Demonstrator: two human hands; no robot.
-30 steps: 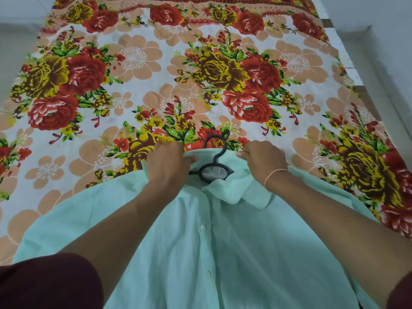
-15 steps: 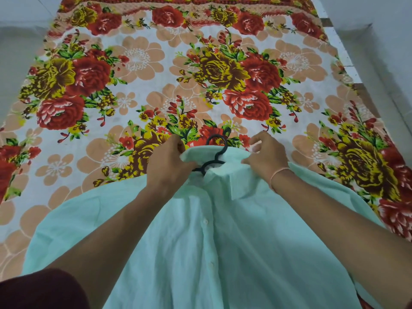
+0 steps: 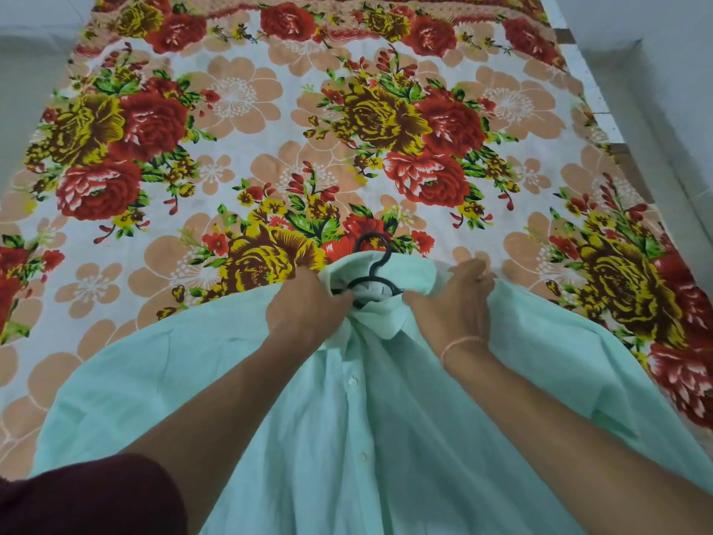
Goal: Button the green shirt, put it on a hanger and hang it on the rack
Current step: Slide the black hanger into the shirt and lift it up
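Note:
A pale green shirt (image 3: 386, 438) lies front up on the bed, its button placket running down the middle with white buttons showing. A black hanger (image 3: 372, 260) sits inside the neck, its hook poking out above the collar. My left hand (image 3: 308, 307) grips the collar fabric at the left of the neck opening. My right hand (image 3: 459, 303) grips the collar and shoulder fabric on the right side. The hanger's arms are hidden under the shirt.
The shirt rests on a floral bedsheet (image 3: 270, 129) with red and yellow flowers covering the bed. Pale floor (image 3: 663, 90) runs along the bed's right edge and a pale floor strip (image 3: 23, 71) lies at the far left. No rack is in view.
Both hands have drawn the collar closer together around the hanger's neck. The right hand shifted outward onto the shoulder fabric and the shirt bunched below the collar.

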